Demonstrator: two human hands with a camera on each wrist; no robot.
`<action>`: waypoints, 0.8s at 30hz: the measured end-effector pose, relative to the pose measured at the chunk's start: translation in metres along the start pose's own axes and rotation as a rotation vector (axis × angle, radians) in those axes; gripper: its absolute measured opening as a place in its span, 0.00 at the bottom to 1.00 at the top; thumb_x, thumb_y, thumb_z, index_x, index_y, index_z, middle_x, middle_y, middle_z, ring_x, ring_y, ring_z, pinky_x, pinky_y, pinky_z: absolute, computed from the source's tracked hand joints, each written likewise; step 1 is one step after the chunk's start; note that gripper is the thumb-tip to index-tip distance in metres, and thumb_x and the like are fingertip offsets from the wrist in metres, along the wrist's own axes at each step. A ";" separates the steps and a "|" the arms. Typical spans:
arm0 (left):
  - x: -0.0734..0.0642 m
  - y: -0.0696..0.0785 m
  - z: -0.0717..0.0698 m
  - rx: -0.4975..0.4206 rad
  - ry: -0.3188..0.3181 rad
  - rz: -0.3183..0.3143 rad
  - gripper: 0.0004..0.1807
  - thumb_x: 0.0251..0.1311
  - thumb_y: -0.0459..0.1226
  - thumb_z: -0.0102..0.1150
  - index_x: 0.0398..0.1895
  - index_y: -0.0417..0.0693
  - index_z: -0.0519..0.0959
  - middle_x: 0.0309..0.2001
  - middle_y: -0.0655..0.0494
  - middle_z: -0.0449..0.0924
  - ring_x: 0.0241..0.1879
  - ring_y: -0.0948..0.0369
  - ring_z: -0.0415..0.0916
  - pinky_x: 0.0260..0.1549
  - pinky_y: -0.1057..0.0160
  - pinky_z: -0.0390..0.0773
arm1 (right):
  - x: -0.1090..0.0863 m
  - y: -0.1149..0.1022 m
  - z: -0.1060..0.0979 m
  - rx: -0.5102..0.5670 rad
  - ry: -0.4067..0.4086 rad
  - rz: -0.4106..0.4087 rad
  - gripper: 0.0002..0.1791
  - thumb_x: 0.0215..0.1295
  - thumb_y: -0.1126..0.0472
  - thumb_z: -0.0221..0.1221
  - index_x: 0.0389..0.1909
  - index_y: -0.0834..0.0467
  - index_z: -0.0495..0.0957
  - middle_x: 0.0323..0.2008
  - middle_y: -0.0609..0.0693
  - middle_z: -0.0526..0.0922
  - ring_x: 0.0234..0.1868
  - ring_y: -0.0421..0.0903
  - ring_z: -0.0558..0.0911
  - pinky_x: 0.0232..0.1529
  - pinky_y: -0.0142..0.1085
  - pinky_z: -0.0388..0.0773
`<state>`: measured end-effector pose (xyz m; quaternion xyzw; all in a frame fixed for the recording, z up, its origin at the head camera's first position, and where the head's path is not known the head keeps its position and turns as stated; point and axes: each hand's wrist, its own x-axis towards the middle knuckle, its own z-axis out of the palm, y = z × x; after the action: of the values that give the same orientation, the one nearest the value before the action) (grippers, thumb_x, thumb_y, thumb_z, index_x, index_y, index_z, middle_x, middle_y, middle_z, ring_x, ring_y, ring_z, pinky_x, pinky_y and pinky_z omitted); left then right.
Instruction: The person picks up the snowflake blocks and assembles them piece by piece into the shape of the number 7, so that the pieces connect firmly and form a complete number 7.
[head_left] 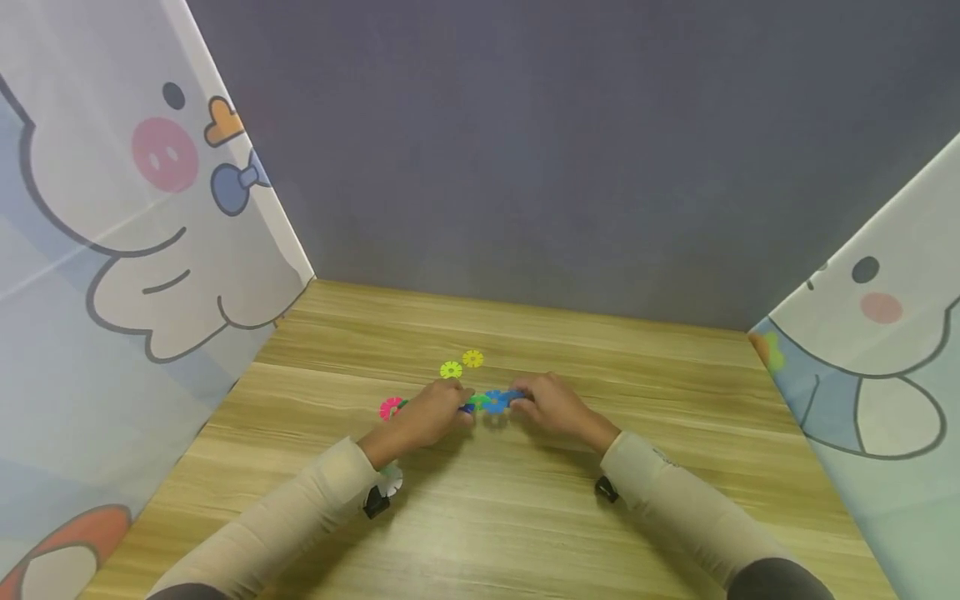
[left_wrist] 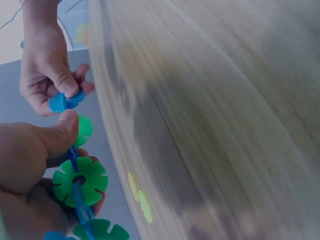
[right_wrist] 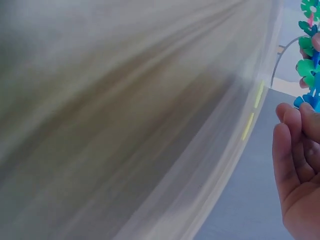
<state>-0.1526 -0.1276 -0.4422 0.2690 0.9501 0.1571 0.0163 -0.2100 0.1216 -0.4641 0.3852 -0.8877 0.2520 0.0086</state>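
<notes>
A chain of slotted plastic flower discs, green and blue, runs between the two hands. My left hand (head_left: pixel 429 415) grips the chain, its thumb pressing near a green disc (left_wrist: pixel 90 181) in the left wrist view. At the chain's right end my right hand (head_left: pixel 553 406) pinches a blue disc (left_wrist: pixel 65 103) between thumb and fingers. Another blue disc (head_left: pixel 494 402) spans the gap between the hands in the head view. A pink disc (head_left: pixel 389 407) shows just left of my left hand. Part of the chain is hidden behind the left fingers.
A yellow-green disc (head_left: pixel 451 369) and a yellow disc (head_left: pixel 472 358) lie on the wooden table (head_left: pixel 525 517) beyond my left hand. One pale disc (head_left: pixel 392 481) shows beside the left sleeve. A grey panel (head_left: pixel 525 167) stands behind, with cartoon-printed panels at both sides.
</notes>
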 end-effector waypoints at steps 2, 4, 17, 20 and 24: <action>0.000 0.001 0.000 -0.012 -0.006 0.000 0.28 0.68 0.42 0.64 0.62 0.29 0.76 0.55 0.36 0.82 0.55 0.44 0.81 0.57 0.52 0.84 | 0.000 -0.001 -0.001 0.004 0.004 -0.011 0.03 0.67 0.60 0.66 0.38 0.55 0.84 0.32 0.45 0.88 0.26 0.32 0.76 0.30 0.27 0.78; 0.001 0.002 -0.001 -0.011 -0.011 -0.005 0.28 0.68 0.42 0.64 0.62 0.28 0.76 0.55 0.36 0.82 0.56 0.44 0.81 0.58 0.52 0.84 | 0.000 -0.001 -0.001 -0.004 0.009 -0.018 0.03 0.67 0.60 0.66 0.37 0.55 0.84 0.31 0.45 0.87 0.25 0.31 0.75 0.30 0.27 0.77; 0.004 0.003 -0.004 0.085 -0.005 0.046 0.25 0.65 0.42 0.66 0.57 0.30 0.80 0.51 0.38 0.84 0.52 0.46 0.82 0.55 0.52 0.85 | -0.002 -0.005 0.004 0.004 -0.011 0.032 0.03 0.64 0.61 0.68 0.35 0.54 0.82 0.28 0.43 0.85 0.27 0.34 0.75 0.29 0.27 0.75; 0.002 0.002 -0.006 0.146 -0.023 0.079 0.24 0.63 0.42 0.68 0.55 0.34 0.82 0.48 0.42 0.85 0.49 0.50 0.84 0.51 0.57 0.86 | -0.004 -0.009 0.004 -0.004 -0.106 0.026 0.04 0.67 0.59 0.66 0.36 0.52 0.80 0.28 0.40 0.82 0.28 0.35 0.74 0.30 0.28 0.74; 0.000 0.000 -0.007 0.159 -0.048 0.084 0.24 0.63 0.42 0.68 0.57 0.36 0.82 0.48 0.44 0.85 0.47 0.53 0.84 0.48 0.59 0.87 | -0.003 -0.005 0.001 0.082 -0.224 0.039 0.02 0.70 0.58 0.64 0.38 0.50 0.81 0.31 0.38 0.81 0.29 0.35 0.75 0.32 0.29 0.76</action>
<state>-0.1534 -0.1294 -0.4351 0.3128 0.9468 0.0755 0.0109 -0.2041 0.1201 -0.4630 0.3938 -0.8794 0.2434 -0.1112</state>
